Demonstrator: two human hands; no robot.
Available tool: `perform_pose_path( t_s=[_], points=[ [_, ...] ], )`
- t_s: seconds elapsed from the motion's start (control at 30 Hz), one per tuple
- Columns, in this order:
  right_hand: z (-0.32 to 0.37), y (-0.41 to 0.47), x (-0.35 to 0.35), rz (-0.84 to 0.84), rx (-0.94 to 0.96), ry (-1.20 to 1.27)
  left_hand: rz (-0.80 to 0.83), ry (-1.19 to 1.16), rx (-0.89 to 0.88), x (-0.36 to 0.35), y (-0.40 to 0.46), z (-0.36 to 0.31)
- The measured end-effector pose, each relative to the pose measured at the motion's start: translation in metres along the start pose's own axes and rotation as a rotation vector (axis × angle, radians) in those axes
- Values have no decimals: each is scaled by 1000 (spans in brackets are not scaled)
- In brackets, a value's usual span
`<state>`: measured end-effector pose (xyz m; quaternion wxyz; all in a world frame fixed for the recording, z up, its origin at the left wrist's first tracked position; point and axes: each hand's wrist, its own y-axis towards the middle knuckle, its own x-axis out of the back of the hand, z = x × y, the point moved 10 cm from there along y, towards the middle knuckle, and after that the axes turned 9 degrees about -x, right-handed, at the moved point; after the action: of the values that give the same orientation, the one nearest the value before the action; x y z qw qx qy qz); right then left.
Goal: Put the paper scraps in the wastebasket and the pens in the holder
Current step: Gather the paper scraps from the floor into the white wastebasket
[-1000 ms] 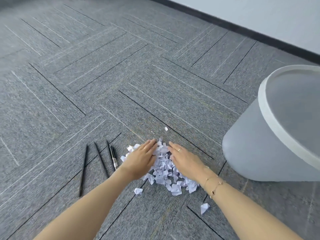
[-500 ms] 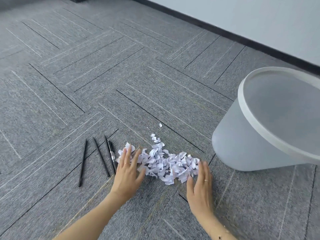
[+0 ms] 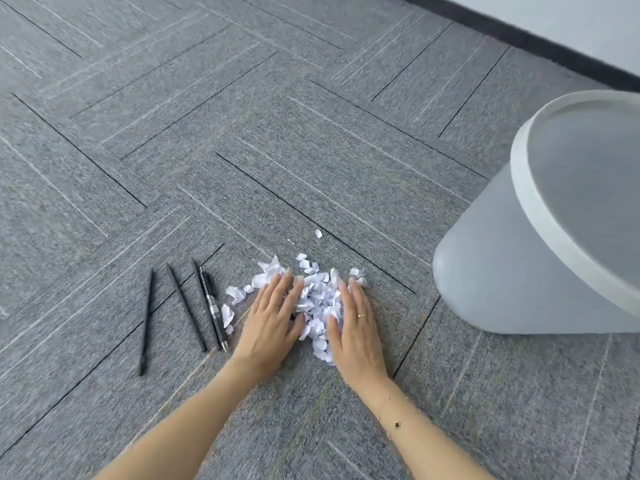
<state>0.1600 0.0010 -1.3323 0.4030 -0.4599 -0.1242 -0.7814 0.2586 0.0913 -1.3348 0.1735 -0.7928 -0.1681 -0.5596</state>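
Lying on the grey carpet [image 3: 311, 140], just left of the paper heap: four black pens [image 3: 180, 317]. Their long axes are running near-to-far and leaning slightly left at the far end. The leftmost pen [image 3: 145, 322] is lying a little apart from the rest; the middle pen [image 3: 186, 307] is sitting between it and the right-hand pair, which are lying touching side by side. The clear-barrelled pen [image 3: 213, 308] of that pair is pointing its tip toward the person.

Paper scraps [image 3: 317, 299]: white, crumpled, bunching into a narrow mound between the two hands, with its long axis running near-to-far. A few loose pieces [image 3: 235, 293] are straying toward the pens, and one single scrap [image 3: 318, 233] is lying farther off.

Left hand [image 3: 272, 322]: open, fingers spread, palm down, pressing against the left flank of the mound. Right hand [image 3: 353, 327]: open, fingers together, palm down, pressing against the right flank; it is wearing a ring, with a thin bracelet [image 3: 394, 424] on the wrist.

Wastebasket [image 3: 491, 271]: pale grey with a white rim, standing upright at the right, near the heap but not touching it.

Against half a second ago: the hands are sitting much closer together, and the heap, then spread wide left-to-right, is now squeezed narrow. The pens are lying unmoved.
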Motion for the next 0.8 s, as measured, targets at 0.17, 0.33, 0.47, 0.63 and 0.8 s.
perform_pose_path(
  t_s=[0.17, 0.33, 0.47, 0.63, 0.8],
  points=[
    [4, -5, 12, -130, -12, 6, -172, 40, 90, 27, -13, 11],
    [12, -3, 3, -88, 54, -74, -107, -11, 140, 18, 2, 29],
    [18, 15, -3, -69, 51, -111, 39, 42, -11, -3, 21, 14],
    [31, 24, -1, -118, 96, -144, -56, 16, -39, 1, 24, 5],
    [34, 18, 9, -228, 120, -131, -214, -33, -136, 13, 20, -7]
  ],
)
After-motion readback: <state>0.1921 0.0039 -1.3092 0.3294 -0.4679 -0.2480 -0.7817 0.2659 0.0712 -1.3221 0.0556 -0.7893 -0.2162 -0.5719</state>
